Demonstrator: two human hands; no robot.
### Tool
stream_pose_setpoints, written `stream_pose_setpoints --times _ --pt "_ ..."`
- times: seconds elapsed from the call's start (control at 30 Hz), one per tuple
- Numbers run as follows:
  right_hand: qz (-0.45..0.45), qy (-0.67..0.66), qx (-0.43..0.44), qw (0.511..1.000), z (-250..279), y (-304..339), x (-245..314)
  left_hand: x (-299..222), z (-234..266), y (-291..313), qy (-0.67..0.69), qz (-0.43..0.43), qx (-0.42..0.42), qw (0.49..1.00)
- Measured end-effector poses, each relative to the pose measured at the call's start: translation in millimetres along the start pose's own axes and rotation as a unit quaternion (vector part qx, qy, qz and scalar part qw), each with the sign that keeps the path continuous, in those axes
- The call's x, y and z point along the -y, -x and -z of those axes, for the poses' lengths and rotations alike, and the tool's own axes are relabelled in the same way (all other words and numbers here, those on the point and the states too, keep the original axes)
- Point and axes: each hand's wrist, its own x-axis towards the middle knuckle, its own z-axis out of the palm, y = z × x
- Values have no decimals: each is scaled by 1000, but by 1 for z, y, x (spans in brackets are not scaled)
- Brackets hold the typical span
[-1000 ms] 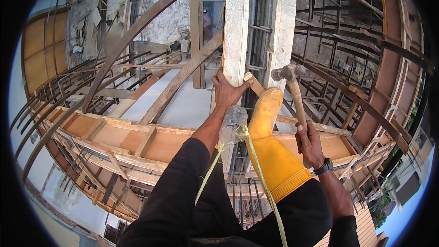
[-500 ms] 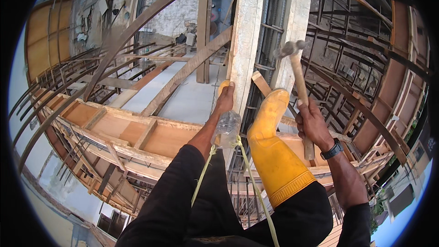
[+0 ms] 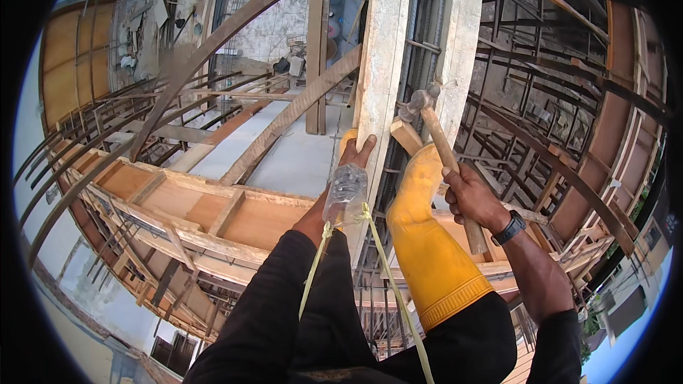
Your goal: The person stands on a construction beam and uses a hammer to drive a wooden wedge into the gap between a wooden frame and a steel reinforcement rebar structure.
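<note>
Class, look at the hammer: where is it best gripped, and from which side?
Probably the handle, low down and from the right: it is slim and slants down-right from the thicker grey head; the right hand wraps it there.

Beside the right boot [image 3: 420, 224], the right hand [image 3: 471, 195] grips a hammer [image 3: 442, 142]; left of that boot, the left hand [image 3: 354, 155] touches a board [image 3: 382, 64].

No legible lettering or numbers
</note>
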Motion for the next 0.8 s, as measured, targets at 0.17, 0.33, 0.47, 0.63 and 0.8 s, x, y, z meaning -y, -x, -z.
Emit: stream_pose_setpoints --times 0.17,0.33,0.47,0.63,0.8 --pt "39 -125 -43 990 26 4 19 -13 -5 10 -50 -68 20 996" --pt "125 -169 -170 963 14 2 16 -25 -9 22 -40 -101 44 993" --pt "-24 25 35 999 4 -5 -1 -17 -6 15 -40 -143 40 988" --pt "85 -59 -54 993 45 19 53 -31 3 32 -56 -111 48 991" --pt "194 -166 -208 944 33 5 49 -24 -2 27 -48 -89 48 994"
